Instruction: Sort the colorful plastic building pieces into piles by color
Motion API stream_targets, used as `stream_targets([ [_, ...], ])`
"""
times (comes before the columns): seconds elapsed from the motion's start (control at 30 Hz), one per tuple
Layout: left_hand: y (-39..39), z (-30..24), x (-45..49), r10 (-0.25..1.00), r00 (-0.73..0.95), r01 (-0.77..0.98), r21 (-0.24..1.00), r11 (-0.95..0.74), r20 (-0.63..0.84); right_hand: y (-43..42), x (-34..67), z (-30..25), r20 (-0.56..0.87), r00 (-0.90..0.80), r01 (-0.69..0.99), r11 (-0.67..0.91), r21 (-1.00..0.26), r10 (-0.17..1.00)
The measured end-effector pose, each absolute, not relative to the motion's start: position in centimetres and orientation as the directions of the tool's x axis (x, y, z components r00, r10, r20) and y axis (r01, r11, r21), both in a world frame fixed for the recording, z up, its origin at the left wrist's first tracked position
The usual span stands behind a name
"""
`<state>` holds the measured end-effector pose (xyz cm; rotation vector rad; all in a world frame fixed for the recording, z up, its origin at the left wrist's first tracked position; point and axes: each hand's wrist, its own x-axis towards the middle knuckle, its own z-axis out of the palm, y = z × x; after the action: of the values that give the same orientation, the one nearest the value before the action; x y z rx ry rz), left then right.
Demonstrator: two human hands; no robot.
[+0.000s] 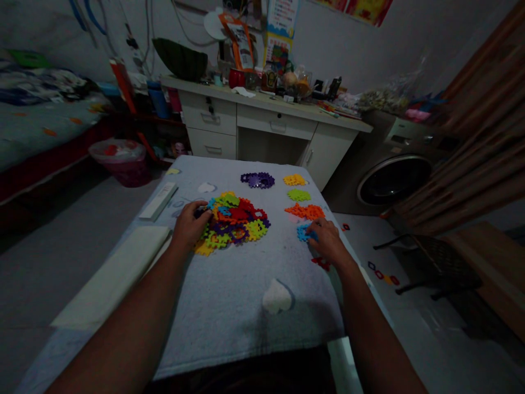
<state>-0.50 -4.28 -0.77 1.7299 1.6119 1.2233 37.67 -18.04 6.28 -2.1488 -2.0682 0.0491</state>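
A mixed pile of coloured plastic interlocking pieces (235, 221) lies in the middle of a table covered by a pale grey towel (229, 295). My left hand (189, 223) rests on the pile's left edge, fingers curled onto the pieces. My right hand (326, 238) is to the right, fingers pinched on a small stack of blue pieces (302, 232). Sorted groups lie beyond: orange (305, 211), green (298, 195), yellow (294, 179) and purple (257, 179). A red piece (320, 263) peeks out under my right wrist.
A white heart-shaped patch (276, 297) marks the towel near me, another (206, 187) farther left. A white flat box (158, 201) and a pale board (115, 276) lie at the table's left. Behind stand a cluttered desk (266, 117), a washing machine (394, 175), a bed (36, 131). Loose pieces (383, 273) on the floor.
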Motion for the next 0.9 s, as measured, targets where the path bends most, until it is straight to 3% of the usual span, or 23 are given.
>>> stream_targets([
  [0.2, -4.3, -0.7, -0.4, 0.954, -0.087, 0.525, 0.827, -0.200, 0.286, -15.7, 34.0, 8.1, 0.127, -0.147, 0.949, 0.176, -0.260, 0.981],
  [0.37, -4.5, -0.4, -0.4, 0.954, -0.092, 0.524, 0.829, -0.197, 0.285, -13.8, 28.1, 6.4, 0.101, -0.336, 0.861, 0.349, -0.370, 0.937],
  [0.6, -4.4, -0.4, -0.2, 0.956, -0.065, 0.536, 0.818, -0.209, 0.287, -13.2, 25.8, 3.4, 0.168, -0.232, 0.837, 0.284, -0.468, 0.958],
  [0.9, -4.3, -0.3, -0.1, 0.957, -0.012, 0.588, 0.776, -0.229, 0.291, -12.9, 27.1, 3.9, 0.236, -0.211, 0.800, 0.306, -0.516, 0.949],
])
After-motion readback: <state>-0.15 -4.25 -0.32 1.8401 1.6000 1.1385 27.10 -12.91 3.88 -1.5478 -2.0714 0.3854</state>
